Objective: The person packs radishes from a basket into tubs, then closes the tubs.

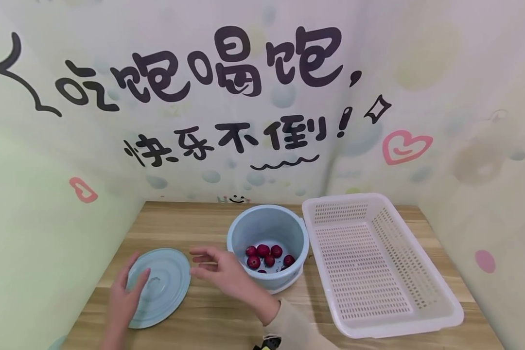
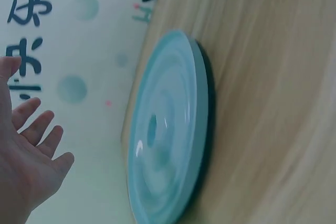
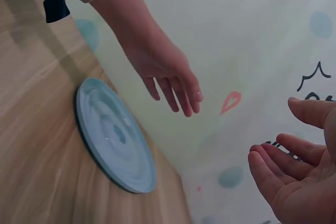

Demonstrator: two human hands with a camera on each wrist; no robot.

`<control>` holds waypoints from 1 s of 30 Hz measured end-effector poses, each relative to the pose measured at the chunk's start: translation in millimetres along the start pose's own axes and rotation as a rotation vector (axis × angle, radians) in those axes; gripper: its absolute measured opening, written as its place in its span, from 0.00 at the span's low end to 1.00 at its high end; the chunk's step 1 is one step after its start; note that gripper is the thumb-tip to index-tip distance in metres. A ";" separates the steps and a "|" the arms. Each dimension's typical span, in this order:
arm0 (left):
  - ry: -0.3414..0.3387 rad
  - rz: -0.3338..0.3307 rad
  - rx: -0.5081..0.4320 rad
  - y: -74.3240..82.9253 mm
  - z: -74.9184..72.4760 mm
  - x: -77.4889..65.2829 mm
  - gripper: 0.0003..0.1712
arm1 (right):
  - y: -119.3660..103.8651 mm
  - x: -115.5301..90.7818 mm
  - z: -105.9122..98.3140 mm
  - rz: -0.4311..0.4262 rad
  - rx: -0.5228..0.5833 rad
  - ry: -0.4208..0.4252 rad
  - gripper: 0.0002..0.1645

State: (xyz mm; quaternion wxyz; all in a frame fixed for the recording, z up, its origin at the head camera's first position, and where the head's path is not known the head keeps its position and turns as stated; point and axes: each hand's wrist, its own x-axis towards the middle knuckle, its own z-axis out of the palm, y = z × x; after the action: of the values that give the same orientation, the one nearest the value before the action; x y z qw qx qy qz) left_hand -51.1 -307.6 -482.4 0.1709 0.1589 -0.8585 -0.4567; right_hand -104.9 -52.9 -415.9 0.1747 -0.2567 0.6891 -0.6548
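A round light-blue lid [image 1: 168, 287] lies flat on the wooden table at the left. My left hand [image 1: 124, 296] is above its left part, fingers spread and holding nothing; in the left wrist view the hand [image 2: 37, 156] shows apart from the lid [image 2: 168, 129]. Between the lid and a light-blue bucket [image 1: 269, 221] hovers my right hand [image 1: 225, 272], its fingers loosely bent toward the lid and nothing in them. Several small dark-red round fruits [image 1: 263, 250] lie at the bottom of the bucket. My right forearm overlaps the table in front of it.
A white perforated plastic basket [image 1: 393, 330] stands to the right, close beside the bucket. Walls with printed lettering [image 1: 227, 63] enclose the wooden table [image 1: 175, 223] at the back and on both sides.
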 end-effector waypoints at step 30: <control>-0.178 -0.466 0.088 -78.2 -45.4 4.9 0.47 | 121.3 29.5 62.8 0.283 0.037 0.068 0.30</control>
State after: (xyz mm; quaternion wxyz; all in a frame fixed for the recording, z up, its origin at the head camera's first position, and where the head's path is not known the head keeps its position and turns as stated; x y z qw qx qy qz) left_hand -26.5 -384.5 -523.5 -0.0223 0.3187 -0.8294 -0.4582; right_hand -107.6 -119.8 -538.6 0.2465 -0.1316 0.7117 -0.6445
